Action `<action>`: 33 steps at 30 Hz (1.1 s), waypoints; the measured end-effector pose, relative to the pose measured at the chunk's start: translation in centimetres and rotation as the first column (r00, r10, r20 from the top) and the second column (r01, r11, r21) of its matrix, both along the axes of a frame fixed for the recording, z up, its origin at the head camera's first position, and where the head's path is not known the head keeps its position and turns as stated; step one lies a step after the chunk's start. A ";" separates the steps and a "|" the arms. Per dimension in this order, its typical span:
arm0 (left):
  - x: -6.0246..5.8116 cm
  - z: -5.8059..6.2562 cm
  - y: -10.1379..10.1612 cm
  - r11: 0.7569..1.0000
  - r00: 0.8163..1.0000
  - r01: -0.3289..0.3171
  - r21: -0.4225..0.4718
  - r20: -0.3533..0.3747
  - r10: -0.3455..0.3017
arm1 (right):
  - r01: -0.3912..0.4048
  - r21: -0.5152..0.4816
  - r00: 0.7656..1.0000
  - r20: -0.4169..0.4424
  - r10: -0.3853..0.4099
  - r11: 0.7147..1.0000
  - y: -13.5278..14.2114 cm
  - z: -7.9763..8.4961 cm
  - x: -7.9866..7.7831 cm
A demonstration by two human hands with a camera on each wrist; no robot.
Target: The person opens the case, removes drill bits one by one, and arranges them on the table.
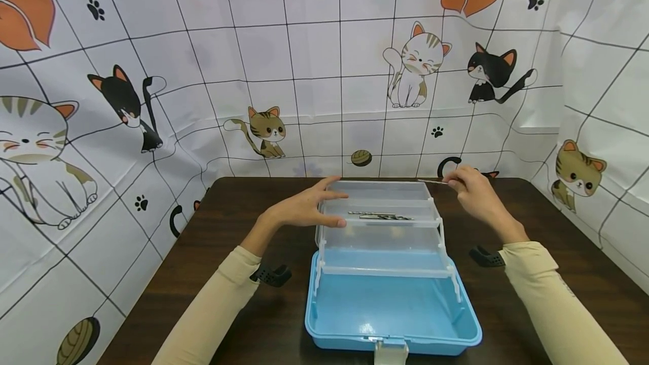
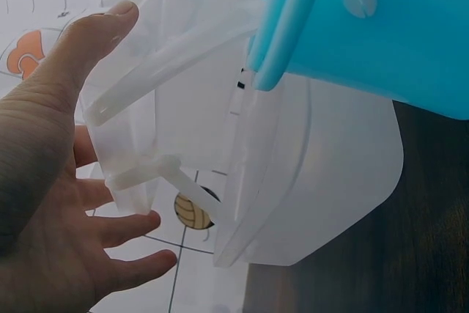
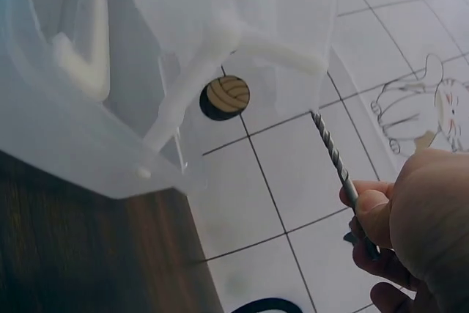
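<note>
A blue toolbox (image 1: 385,308) stands unlatched on the table, its clear stepped trays (image 1: 385,234) raised at the back. Several drill bits (image 1: 381,216) lie together in one of the upper trays. My left hand (image 1: 304,205) is at the left end of the trays, thumb and fingers spread apart; in the left wrist view the thumb and fingers straddle the tray end. Beyond the trays' right side, my right hand (image 1: 476,199) pinches a twist drill bit (image 3: 333,155) between thumb and fingers. Its fluted tip points toward the clear tray.
The dark wooden table (image 1: 243,207) runs back to a white curtain (image 1: 314,61) printed with cats and grid lines. A white latch (image 1: 391,352) hangs at the box's front. The translucent lid (image 2: 337,174) is tipped back behind the trays.
</note>
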State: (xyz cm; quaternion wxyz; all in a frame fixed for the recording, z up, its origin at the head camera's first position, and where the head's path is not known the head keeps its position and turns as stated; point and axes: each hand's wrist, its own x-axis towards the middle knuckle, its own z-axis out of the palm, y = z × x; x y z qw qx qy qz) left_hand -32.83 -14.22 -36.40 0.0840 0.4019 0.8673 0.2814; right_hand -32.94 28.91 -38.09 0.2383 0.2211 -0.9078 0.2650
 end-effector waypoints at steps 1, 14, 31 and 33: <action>0.0 0.0 0.0 1.000 1.000 0.001 -0.002 0.000 -0.001 | 0.004 -0.002 1.000 0.009 -0.004 1.000 0.2 -0.1 -0.1; 0.1 0.2 -0.1 1.000 1.000 0.002 -0.009 0.008 -0.002 | 0.086 -0.015 0.965 0.251 -0.079 0.996 3.9 -3.9 -1.4; -0.1 0.0 -0.1 1.000 1.000 0.002 -0.020 -0.002 -0.002 | 0.102 0.036 0.913 0.394 -0.107 0.994 7.1 -7.1 -2.3; -0.2 -0.1 -0.1 1.000 1.000 0.002 -0.023 -0.002 -0.002 | 0.116 0.026 0.909 0.401 -0.117 0.993 7.4 -7.5 -2.2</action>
